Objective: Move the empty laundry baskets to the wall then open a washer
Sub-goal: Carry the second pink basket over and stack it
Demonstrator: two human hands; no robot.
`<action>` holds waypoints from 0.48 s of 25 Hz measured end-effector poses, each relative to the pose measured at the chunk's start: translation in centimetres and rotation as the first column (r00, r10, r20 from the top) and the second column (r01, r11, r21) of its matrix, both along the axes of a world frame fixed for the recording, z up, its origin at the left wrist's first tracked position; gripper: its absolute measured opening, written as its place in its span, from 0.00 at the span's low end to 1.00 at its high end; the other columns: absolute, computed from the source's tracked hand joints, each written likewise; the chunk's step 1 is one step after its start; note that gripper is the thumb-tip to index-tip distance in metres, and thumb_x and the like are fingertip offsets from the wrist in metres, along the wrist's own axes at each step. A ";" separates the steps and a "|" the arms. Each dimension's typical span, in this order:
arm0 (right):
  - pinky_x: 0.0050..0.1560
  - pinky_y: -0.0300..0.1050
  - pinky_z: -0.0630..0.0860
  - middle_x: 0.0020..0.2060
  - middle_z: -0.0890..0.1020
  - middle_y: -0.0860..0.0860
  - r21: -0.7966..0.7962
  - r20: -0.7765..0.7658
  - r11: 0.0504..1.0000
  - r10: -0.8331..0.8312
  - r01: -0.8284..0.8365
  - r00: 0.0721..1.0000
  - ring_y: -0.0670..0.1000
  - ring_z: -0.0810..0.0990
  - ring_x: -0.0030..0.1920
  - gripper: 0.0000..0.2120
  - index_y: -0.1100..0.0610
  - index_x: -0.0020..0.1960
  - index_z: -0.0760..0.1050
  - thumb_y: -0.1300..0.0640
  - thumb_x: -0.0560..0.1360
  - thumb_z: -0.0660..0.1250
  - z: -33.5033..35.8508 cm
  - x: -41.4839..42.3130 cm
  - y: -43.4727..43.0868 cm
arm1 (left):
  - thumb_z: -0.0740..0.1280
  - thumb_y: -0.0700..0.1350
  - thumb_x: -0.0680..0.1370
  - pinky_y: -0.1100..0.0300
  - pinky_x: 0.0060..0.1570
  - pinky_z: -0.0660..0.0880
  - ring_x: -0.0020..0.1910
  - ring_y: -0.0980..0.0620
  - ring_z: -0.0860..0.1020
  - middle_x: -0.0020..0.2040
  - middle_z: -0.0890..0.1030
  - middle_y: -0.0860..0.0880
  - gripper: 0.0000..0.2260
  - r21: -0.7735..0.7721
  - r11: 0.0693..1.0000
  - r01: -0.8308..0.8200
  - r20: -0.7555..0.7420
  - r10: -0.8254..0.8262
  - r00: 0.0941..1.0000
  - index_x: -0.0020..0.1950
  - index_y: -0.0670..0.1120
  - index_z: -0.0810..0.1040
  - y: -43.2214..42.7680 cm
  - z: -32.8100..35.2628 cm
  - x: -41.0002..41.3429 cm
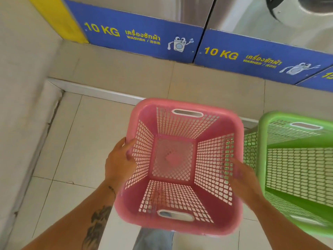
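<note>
Both our hands grasp the pink laundry basket (180, 165) by its opposite side rims: our left hand (119, 162) curls over the left rim, our right hand (243, 179) over the right. Empty, it hangs above the tiled floor (75, 141). Just right of our right hand sits a green laundry basket (297, 170); beyond the grip stand two 10 KG washers (140, 35).

Pink basket (178, 166): lattice-walled, empty, upright, held at both side rims in my grip. Green basket (297, 170): same pattern, empty, just beside its right. Washers (194, 13): steel-fronted, blue "10 KG" bases.
</note>
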State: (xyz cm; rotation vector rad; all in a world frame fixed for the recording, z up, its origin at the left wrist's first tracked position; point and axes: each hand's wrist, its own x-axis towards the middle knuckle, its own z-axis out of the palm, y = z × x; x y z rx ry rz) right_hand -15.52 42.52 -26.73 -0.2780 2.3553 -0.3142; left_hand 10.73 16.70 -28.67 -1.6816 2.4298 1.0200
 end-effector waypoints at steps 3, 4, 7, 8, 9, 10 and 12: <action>0.42 0.49 0.82 0.50 0.80 0.46 -0.032 -0.033 0.993 0.114 -0.115 0.993 0.49 0.82 0.45 0.36 0.33 0.66 0.67 0.61 0.64 0.60 3.9 0.0 -0.8 | 0.66 0.45 0.77 0.63 0.36 0.81 0.48 0.53 0.81 0.63 0.76 0.55 0.21 -0.062 0.997 -0.055 -0.022 0.054 0.998 0.69 0.58 0.71 0.7 4.5 1.2; 0.39 0.44 0.81 0.52 0.80 0.47 -0.060 -0.043 0.988 0.141 -0.144 0.989 0.49 0.81 0.46 0.35 0.35 0.67 0.68 0.62 0.65 0.60 5.7 0.1 -1.1 | 0.66 0.44 0.76 0.65 0.36 0.80 0.48 0.54 0.80 0.63 0.76 0.54 0.21 -0.095 0.993 -0.068 -0.036 0.065 0.997 0.69 0.57 0.71 1.1 6.1 1.8; 0.35 0.35 0.75 0.56 0.77 0.49 -0.141 -0.107 0.961 0.223 -0.236 0.969 0.51 0.80 0.49 0.34 0.39 0.66 0.72 0.66 0.66 0.61 11.6 0.8 -1.7 | 0.65 0.41 0.76 0.66 0.34 0.76 0.46 0.54 0.78 0.62 0.77 0.50 0.21 -0.184 0.971 -0.154 -0.074 0.142 0.987 0.68 0.54 0.72 3.1 12.0 4.1; 0.39 0.40 0.78 0.57 0.76 0.50 -0.176 -0.144 0.948 0.241 -0.265 0.960 0.52 0.80 0.50 0.34 0.40 0.67 0.72 0.67 0.66 0.60 13.3 1.1 -1.6 | 0.65 0.41 0.75 0.63 0.35 0.77 0.47 0.52 0.79 0.61 0.77 0.50 0.21 -0.224 0.958 -0.182 -0.079 0.168 0.983 0.68 0.54 0.72 4.2 14.0 4.9; 0.45 0.46 0.80 0.58 0.75 0.51 -0.225 -0.177 0.932 0.248 -0.285 0.952 0.54 0.80 0.52 0.35 0.41 0.68 0.71 0.67 0.66 0.59 14.9 1.4 -1.4 | 0.64 0.41 0.75 0.62 0.37 0.77 0.49 0.51 0.78 0.62 0.77 0.49 0.22 -0.263 0.940 -0.216 -0.082 0.202 0.976 0.68 0.54 0.72 5.5 15.8 5.9; 0.50 0.50 0.81 0.59 0.74 0.52 -0.273 -0.212 0.907 0.269 -0.322 0.939 0.55 0.80 0.53 0.35 0.42 0.68 0.71 0.67 0.66 0.58 16.6 1.8 -0.9 | 0.64 0.40 0.75 0.62 0.38 0.75 0.52 0.50 0.78 0.63 0.76 0.49 0.22 -0.298 0.918 -0.260 -0.097 0.241 0.966 0.69 0.53 0.72 7.1 17.9 7.0; 0.55 0.52 0.78 0.58 0.74 0.54 -0.325 -0.292 0.842 0.344 -0.431 0.892 0.58 0.79 0.53 0.34 0.43 0.70 0.70 0.66 0.67 0.58 19.6 2.7 0.3 | 0.64 0.39 0.74 0.61 0.39 0.72 0.52 0.50 0.76 0.63 0.77 0.50 0.22 -0.323 0.871 -0.369 -0.150 0.338 0.929 0.68 0.52 0.75 10.9 21.6 9.2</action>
